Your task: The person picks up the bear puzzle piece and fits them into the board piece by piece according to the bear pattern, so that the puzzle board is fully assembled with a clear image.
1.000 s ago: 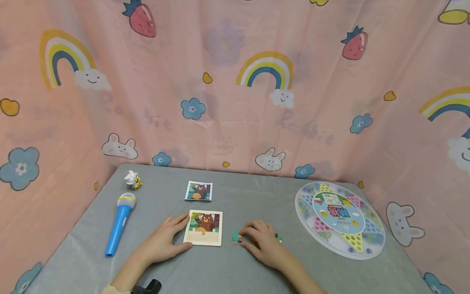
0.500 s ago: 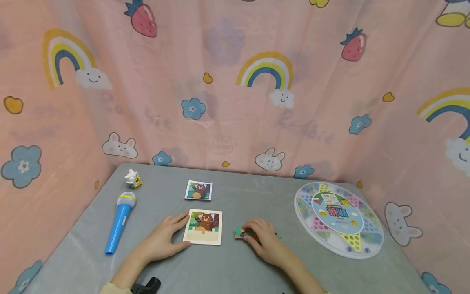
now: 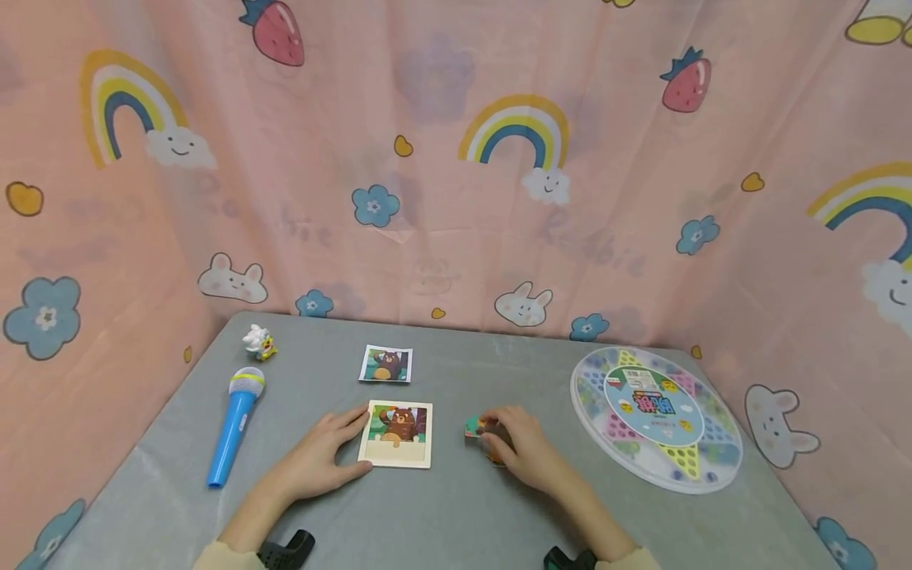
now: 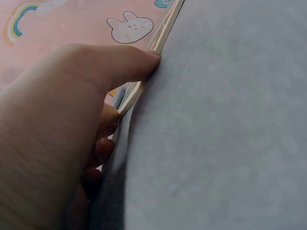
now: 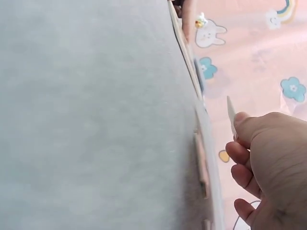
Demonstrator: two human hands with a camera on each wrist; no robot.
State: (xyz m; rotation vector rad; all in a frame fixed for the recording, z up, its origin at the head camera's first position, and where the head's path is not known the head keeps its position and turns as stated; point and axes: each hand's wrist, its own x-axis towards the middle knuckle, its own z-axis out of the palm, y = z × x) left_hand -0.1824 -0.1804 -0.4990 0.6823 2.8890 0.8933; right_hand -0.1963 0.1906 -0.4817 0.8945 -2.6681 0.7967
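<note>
A wooden jigsaw puzzle board [image 3: 395, 456] with a bear picture lies at the middle front; its lower strip is bare wood. My left hand [image 3: 324, 455] holds it at the left side, index fingertip by the upper corner, thumb at the lower one. In the left wrist view the thumb lies along the board's edge [image 4: 165, 31]. Raised above the table, my right hand [image 3: 526, 447] pinches a puzzle piece [image 3: 472, 428], partly green, between thumb and fingers; the right wrist view shows this piece thin and edge-on. Below that hand another piece [image 5: 201, 165] lies on the table, mostly covered in the head view.
Behind the board lies a bear picture card [image 3: 385, 366]. A blue toy microphone [image 3: 233, 435] and a small white-and-yellow figurine [image 3: 260, 343] are at the left. A round Chinese checkers set [image 3: 655, 419] occupies the right side. A pink printed curtain [image 3: 442, 237] hangs behind the table.
My right hand has gone from reaching down over the pieces to holding one up off the table, moving slightly right. The left hand and the board have stayed in place.
</note>
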